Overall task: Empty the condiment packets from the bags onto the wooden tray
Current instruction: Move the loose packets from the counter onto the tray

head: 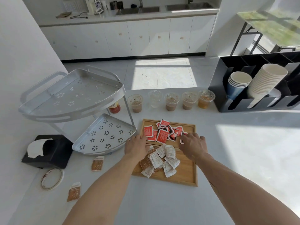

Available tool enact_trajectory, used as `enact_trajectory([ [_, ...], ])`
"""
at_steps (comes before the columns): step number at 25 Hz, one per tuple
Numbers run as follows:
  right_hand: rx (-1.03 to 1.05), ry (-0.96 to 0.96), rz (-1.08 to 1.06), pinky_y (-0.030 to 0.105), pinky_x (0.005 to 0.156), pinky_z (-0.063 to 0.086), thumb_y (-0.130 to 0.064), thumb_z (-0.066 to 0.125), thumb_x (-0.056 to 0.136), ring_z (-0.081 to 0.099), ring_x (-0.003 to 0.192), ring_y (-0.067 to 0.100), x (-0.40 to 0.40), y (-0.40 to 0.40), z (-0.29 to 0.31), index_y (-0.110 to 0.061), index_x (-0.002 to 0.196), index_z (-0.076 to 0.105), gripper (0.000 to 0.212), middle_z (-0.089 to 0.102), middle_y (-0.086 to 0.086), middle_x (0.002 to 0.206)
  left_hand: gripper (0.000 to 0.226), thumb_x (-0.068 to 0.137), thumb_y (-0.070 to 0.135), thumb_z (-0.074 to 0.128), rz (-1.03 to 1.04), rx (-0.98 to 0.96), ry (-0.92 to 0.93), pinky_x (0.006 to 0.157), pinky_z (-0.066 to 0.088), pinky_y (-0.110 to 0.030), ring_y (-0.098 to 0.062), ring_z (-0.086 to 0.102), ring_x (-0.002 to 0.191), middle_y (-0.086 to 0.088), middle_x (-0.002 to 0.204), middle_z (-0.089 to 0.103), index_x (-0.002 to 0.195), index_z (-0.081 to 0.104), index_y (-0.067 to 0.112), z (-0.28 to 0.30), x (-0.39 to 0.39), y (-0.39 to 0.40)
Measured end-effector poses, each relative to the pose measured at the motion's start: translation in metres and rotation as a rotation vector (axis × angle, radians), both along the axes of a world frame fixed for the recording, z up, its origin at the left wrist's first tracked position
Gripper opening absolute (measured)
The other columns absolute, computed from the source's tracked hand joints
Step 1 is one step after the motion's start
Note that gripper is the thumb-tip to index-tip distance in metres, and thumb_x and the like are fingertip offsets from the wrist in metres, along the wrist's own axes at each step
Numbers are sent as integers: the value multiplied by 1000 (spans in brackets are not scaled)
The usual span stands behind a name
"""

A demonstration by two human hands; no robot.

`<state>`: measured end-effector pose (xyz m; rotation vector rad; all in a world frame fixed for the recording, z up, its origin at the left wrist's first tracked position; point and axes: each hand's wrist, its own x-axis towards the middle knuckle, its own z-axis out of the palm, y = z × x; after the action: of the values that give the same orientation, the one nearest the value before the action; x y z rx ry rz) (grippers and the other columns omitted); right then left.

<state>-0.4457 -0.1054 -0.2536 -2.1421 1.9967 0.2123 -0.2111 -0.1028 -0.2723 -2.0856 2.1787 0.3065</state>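
A wooden tray lies on the white counter in front of me. Several red packets are heaped in its far half, and several white packets with a brown one lie in its near half. My left hand rests palm down on the tray's left edge beside the red heap, fingers spread, holding nothing. My right hand hovers over the tray's right side, fingertips pinching a small red-and-white packet. Two brown packets lie on the counter to the left.
A two-tier metal corner rack stands left of the tray, a black tissue box and a tape roll further left. Several lidded drink cups line the far edge. A black organiser with paper cups stands at right.
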Motion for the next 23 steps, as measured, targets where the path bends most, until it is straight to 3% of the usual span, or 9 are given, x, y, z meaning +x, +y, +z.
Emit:
enact_trajectory([
  [5,159,45,150,42,100,41,-48,49,95,50,127,23,20,41,21,-31,131,56,40,60,-3,132,47,87,49,54,1,353,-1,95,45,-41,-26,52,121,-5,132,56,129,54,28,26,31,55],
  [8,211,81,232,41,100,44,-46,51,94,51,127,22,40,63,27,-35,134,53,42,59,-4,134,47,87,43,61,-7,499,25,96,47,-38,-24,54,118,-5,132,56,129,55,22,37,59,85],
  [12,316,91,308,37,96,47,-40,54,91,54,125,23,72,85,30,-32,131,56,41,60,-1,134,47,87,39,64,34,508,2,95,46,-37,-23,52,120,-3,134,55,129,54,22,47,99,124],
  [17,416,77,402,37,100,45,-40,57,92,53,128,25,121,112,27,-30,131,57,40,56,1,138,47,88,36,63,65,546,-156,88,45,-35,-23,53,119,-4,136,51,132,51,24,51,155,164],
  [23,463,102,490,37,102,42,-40,55,93,50,131,24,183,128,21,-29,134,55,42,53,1,142,47,87,33,64,110,556,-172,91,46,-36,-25,55,117,-6,134,52,131,52,23,51,219,191],
])
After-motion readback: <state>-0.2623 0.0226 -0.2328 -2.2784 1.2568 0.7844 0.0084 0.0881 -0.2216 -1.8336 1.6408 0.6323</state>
